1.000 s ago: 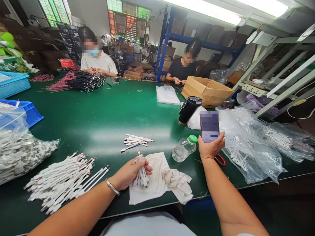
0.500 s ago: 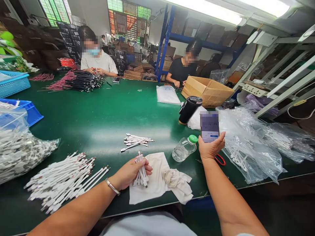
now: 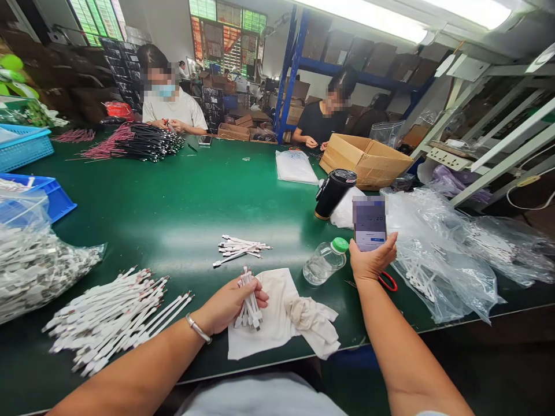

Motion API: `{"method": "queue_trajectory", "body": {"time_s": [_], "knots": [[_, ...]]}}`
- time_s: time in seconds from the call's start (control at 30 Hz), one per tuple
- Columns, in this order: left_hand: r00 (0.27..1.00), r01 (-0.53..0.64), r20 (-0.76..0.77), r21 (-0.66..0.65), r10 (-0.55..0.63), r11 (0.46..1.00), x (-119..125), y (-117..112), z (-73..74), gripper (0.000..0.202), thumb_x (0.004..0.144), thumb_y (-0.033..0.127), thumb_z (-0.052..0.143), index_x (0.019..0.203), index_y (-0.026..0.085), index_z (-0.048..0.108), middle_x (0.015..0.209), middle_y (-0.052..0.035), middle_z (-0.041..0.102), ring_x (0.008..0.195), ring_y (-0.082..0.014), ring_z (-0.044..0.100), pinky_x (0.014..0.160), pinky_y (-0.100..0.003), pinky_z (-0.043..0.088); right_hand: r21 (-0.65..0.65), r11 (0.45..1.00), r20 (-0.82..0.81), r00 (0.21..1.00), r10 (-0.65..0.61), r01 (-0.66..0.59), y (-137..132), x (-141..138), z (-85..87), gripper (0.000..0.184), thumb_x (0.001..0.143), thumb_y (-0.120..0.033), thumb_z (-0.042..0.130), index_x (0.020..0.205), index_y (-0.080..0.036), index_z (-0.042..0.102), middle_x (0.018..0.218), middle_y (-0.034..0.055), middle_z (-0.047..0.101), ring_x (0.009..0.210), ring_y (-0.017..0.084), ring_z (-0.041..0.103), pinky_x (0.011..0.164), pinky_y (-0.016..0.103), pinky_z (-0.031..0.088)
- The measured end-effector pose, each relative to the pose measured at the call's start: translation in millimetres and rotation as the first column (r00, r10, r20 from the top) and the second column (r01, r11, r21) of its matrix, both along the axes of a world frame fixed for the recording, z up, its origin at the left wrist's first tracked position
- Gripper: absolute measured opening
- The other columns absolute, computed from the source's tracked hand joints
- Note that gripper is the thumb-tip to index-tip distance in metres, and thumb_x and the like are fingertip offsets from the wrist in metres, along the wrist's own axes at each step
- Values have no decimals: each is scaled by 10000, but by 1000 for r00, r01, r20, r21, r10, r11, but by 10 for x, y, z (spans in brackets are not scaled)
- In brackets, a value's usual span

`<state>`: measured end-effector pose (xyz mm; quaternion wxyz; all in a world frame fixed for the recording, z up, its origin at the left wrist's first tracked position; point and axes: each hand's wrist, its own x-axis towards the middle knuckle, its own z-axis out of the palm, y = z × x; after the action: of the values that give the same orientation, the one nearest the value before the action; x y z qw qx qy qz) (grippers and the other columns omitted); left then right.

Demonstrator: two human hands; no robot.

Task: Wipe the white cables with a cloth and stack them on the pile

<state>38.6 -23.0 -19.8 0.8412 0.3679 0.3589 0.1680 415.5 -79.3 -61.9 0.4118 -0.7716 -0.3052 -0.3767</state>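
My left hand (image 3: 228,305) is closed round a small bundle of white cable pieces (image 3: 248,300), resting on a crumpled white cloth (image 3: 286,315). My right hand (image 3: 370,260) holds a phone (image 3: 369,222) upright with its screen facing me. A big heap of the same white cable pieces (image 3: 110,318) lies to the left on the green table (image 3: 182,196). A smaller pile of cable pieces (image 3: 240,249) sits just beyond my left hand.
A clear bottle with a green cap (image 3: 325,262) lies beside the cloth, red-handled scissors (image 3: 387,281) by my right wrist. A black tumbler (image 3: 333,193), a cardboard box (image 3: 366,160), plastic bags (image 3: 437,254) and blue trays (image 3: 41,193) surround the area. Two people work across the table.
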Motion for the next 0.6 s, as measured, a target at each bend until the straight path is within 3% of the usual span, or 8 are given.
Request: {"method": "queue_trajectory", "body": {"time_s": [0.27,0.6], "knots": [[1000,-4,-19,-2,4,1000,6,-7,25,148,838,266,578,825,126,532,744,-61,682,689,-160,674,627,-241,508,-7,1000,7,1000,-10,10,-5,-3,-1,1060,557,-363,737,1385,-46,156,1244,248,414,1136,399,405,939,546,322],[1000,-6,-12,11,7,1000,0,-10,22,211,785,306,646,811,128,538,744,-59,684,693,-166,674,640,-251,509,-4,1000,7,1000,-6,6,-2,-4,-1,1045,572,-364,724,1391,-71,145,1261,244,409,1146,402,401,932,559,320]]}}
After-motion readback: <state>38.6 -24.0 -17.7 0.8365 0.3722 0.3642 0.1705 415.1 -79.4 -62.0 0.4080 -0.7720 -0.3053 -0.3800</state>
